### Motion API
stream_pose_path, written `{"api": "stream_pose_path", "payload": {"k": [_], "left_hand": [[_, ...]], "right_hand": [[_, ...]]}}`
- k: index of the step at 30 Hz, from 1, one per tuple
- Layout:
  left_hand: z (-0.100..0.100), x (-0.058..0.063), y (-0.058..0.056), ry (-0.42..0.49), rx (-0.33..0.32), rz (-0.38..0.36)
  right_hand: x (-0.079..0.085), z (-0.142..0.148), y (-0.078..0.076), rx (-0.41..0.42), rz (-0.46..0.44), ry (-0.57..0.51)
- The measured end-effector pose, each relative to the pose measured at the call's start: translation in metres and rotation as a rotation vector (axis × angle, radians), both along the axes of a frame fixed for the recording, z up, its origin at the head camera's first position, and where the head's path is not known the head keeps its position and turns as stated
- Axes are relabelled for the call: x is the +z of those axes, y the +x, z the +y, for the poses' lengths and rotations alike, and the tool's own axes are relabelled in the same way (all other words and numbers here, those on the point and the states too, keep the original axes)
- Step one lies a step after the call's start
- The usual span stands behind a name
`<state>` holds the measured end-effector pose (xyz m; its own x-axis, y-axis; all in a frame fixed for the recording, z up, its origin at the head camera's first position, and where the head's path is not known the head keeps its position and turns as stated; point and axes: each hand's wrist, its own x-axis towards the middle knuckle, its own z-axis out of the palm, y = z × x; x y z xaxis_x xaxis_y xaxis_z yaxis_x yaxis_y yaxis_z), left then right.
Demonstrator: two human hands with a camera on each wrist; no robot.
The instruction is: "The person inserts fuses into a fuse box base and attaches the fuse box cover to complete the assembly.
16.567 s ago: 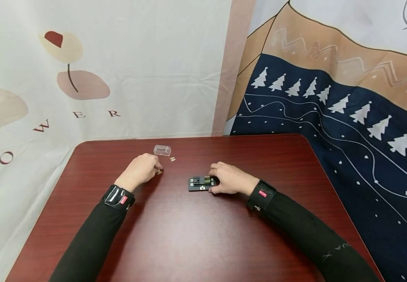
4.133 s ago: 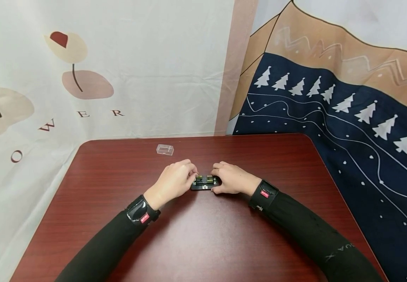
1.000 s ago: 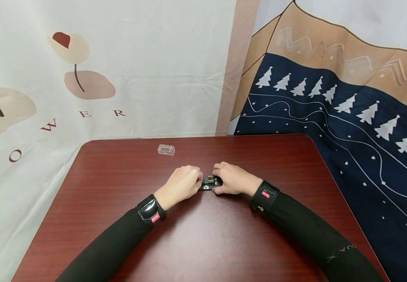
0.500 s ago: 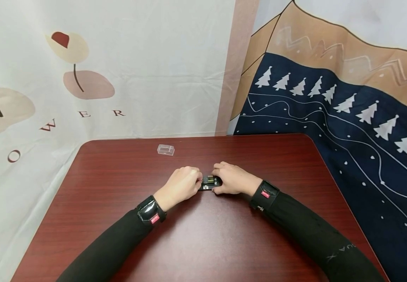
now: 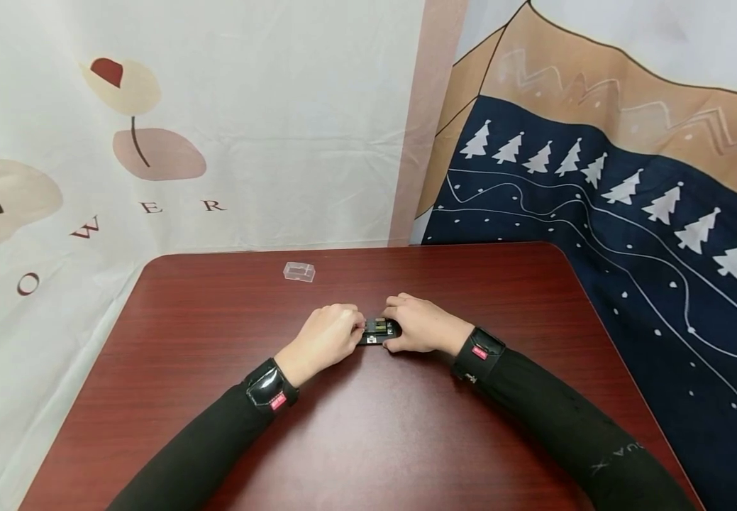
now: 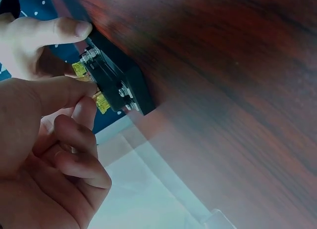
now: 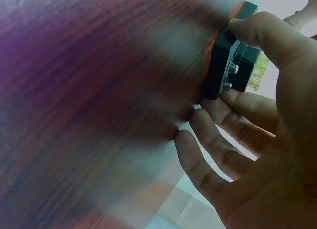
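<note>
A black fuse block (image 5: 373, 339) with metal screw terminals lies on the table between the two hands. My right hand (image 5: 422, 324) grips its right end, thumb on the near side and fingers at the far side. In the right wrist view the thumb presses along the edge of the black base (image 7: 221, 66). My left hand (image 5: 328, 337) is over the block's left end, covering it in the head view. Its thumb and index finger pinch at a yellow blade fuse (image 6: 102, 104) on top of the block. Another yellow blade fuse (image 6: 79, 68) sits farther along.
A small clear plastic box (image 5: 299, 272) stands at the back of the red-brown table (image 5: 368, 440). Behind the table hang a pale printed cloth (image 5: 291, 128) and a dark blue one with white trees (image 5: 534, 191).
Earlier my left hand was near the clear box, where small pieces lay; those are gone from the table. It is now at the block, shifted slightly left in the last half second. The right hand stays.
</note>
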<state>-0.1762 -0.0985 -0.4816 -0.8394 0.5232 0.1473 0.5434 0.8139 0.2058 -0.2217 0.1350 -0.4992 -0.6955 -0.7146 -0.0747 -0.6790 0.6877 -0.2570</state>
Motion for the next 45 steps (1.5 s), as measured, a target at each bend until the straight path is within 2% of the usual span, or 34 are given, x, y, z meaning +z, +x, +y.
{"api": "stream_pose_path", "payload": {"k": [10, 16, 27, 33, 39, 45], "left_hand": [[-0.002, -0.002, 0.005, -0.055, -0.039, 0.1], [-0.007, -0.003, 0.007, -0.04, -0.061, 0.13], [-0.016, -0.004, -0.002, -0.042, -0.119, 0.176], [-0.033, -0.004, -0.021, -0.019, -0.056, 0.179], [-0.063, 0.002, -0.051, -0.035, 0.056, 0.18], [-0.091, 0.004, -0.079, 0.008, 0.145, 0.125]], "right_hand": [[0.001, -0.002, 0.002, -0.013, -0.008, 0.0], [0.002, -0.001, 0.002, -0.007, 0.002, -0.006], [0.002, -0.001, 0.003, -0.006, -0.003, -0.022], [0.002, 0.0, 0.003, -0.012, -0.007, -0.013], [0.001, 0.0, 0.004, -0.018, -0.009, -0.014], [-0.001, 0.001, 0.003, -0.017, -0.013, -0.015]]}}
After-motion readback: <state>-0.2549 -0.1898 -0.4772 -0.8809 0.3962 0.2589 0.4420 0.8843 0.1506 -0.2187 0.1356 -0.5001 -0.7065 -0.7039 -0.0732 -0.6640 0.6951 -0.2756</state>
